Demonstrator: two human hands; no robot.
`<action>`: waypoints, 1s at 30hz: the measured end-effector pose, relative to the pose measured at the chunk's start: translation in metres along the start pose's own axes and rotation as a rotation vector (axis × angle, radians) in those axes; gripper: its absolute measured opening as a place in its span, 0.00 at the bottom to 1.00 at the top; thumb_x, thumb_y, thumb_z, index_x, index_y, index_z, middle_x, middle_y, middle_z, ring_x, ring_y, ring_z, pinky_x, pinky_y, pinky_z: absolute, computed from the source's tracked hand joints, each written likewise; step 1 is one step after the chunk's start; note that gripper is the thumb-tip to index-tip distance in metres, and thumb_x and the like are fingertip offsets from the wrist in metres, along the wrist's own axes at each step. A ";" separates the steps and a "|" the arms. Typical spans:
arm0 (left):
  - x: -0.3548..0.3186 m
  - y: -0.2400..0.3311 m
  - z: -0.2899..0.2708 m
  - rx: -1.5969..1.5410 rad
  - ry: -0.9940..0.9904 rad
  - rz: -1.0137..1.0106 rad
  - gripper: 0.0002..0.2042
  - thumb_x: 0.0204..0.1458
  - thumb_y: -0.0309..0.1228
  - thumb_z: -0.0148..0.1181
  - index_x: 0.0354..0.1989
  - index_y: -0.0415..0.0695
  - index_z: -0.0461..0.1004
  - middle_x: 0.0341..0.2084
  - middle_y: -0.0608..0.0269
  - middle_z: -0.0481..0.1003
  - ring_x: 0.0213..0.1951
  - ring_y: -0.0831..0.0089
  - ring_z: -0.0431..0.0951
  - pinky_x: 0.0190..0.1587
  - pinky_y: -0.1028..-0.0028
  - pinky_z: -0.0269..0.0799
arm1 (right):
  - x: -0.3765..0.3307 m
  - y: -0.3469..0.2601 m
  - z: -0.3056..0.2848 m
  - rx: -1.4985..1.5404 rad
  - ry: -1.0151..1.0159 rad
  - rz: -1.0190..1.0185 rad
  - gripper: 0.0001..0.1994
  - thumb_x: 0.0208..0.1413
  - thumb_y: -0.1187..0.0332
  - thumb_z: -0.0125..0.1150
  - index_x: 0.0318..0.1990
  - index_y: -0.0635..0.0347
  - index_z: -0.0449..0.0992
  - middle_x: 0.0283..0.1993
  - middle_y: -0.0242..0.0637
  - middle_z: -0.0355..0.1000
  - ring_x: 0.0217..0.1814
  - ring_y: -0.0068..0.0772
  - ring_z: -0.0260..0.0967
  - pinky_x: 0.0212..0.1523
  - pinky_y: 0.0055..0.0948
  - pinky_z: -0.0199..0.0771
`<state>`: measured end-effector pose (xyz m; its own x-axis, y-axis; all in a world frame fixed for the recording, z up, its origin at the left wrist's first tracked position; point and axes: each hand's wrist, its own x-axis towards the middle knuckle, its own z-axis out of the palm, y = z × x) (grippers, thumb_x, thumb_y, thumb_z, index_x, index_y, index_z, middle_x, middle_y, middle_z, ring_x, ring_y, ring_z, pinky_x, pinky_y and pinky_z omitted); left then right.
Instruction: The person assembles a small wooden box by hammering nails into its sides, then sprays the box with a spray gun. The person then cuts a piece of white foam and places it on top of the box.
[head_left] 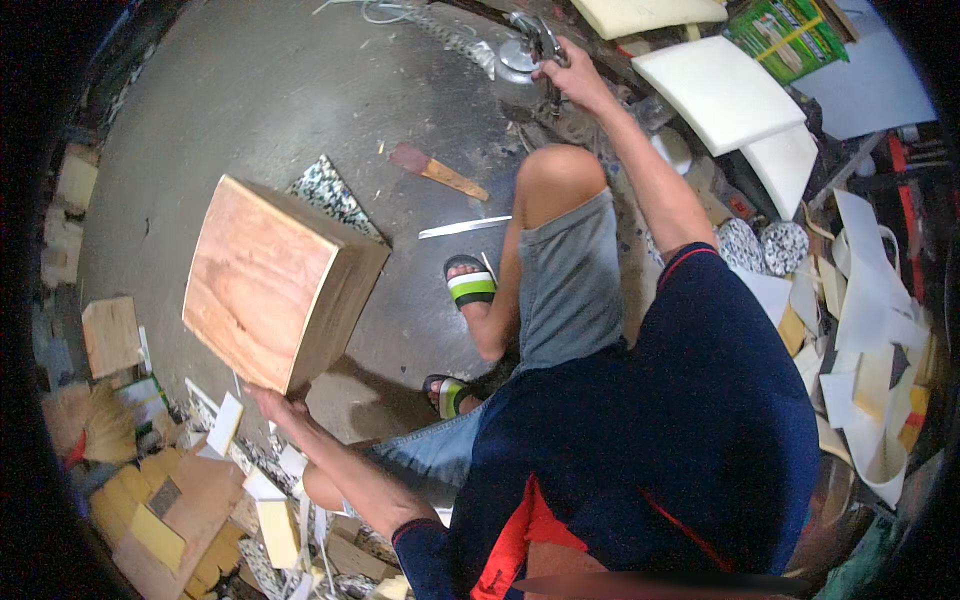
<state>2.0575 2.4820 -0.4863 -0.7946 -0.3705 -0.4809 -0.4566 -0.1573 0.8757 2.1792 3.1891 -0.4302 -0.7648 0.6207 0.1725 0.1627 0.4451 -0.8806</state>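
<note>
Left hand point(272, 402) gripping the lower corner of a tilted wooden box point(275, 282), lifted off the grey floor point(260, 90). Just beyond, a speckled tile point(330, 190) and a paintbrush point(437, 171). Farther off, right hand point(572, 72) clenched around the handle of a metal spray can point(517, 62); contents not visible. Beside that hand, white foam pads point(720, 90).

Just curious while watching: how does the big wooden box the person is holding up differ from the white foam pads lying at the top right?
The wooden box is brown, thick and blocky; the foam pads are white and flat. The box is tilted off the floor, held from below by the left hand; the pads lie untouched among clutter. Both are roughly square with rounded corners.
</note>
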 end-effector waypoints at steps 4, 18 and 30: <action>-0.002 -0.005 -0.011 0.105 -0.015 -0.015 0.36 0.65 0.60 0.36 0.70 0.41 0.55 0.61 0.43 0.66 0.52 0.44 0.74 0.40 0.43 0.79 | -0.016 0.103 -0.004 -0.147 0.338 0.125 0.30 0.47 0.67 0.60 0.60 0.70 0.68 0.50 0.56 0.76 0.55 0.49 0.74 0.59 0.40 0.70; 0.012 -0.023 -0.034 -0.143 -0.035 -0.010 0.35 0.63 0.60 0.43 0.68 0.43 0.59 0.60 0.53 0.70 0.54 0.50 0.75 0.45 0.43 0.78 | -0.046 0.211 -0.031 -0.198 0.448 0.367 0.36 0.56 0.59 0.61 0.67 0.74 0.58 0.67 0.61 0.62 0.70 0.56 0.58 0.71 0.43 0.53; -0.026 -0.004 0.006 -0.060 0.268 0.030 0.31 0.65 0.57 0.39 0.58 0.41 0.68 0.41 0.50 0.78 0.31 0.55 0.82 0.20 0.56 0.77 | -0.049 0.124 -0.081 -0.604 0.426 0.312 0.36 0.56 0.46 0.65 0.58 0.75 0.69 0.55 0.61 0.72 0.59 0.50 0.69 0.62 0.41 0.66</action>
<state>2.0775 2.4982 -0.4776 -0.6700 -0.6033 -0.4326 -0.4031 -0.1936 0.8944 2.2873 3.2657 -0.5123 -0.3444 0.9130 0.2187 0.7322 0.4070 -0.5461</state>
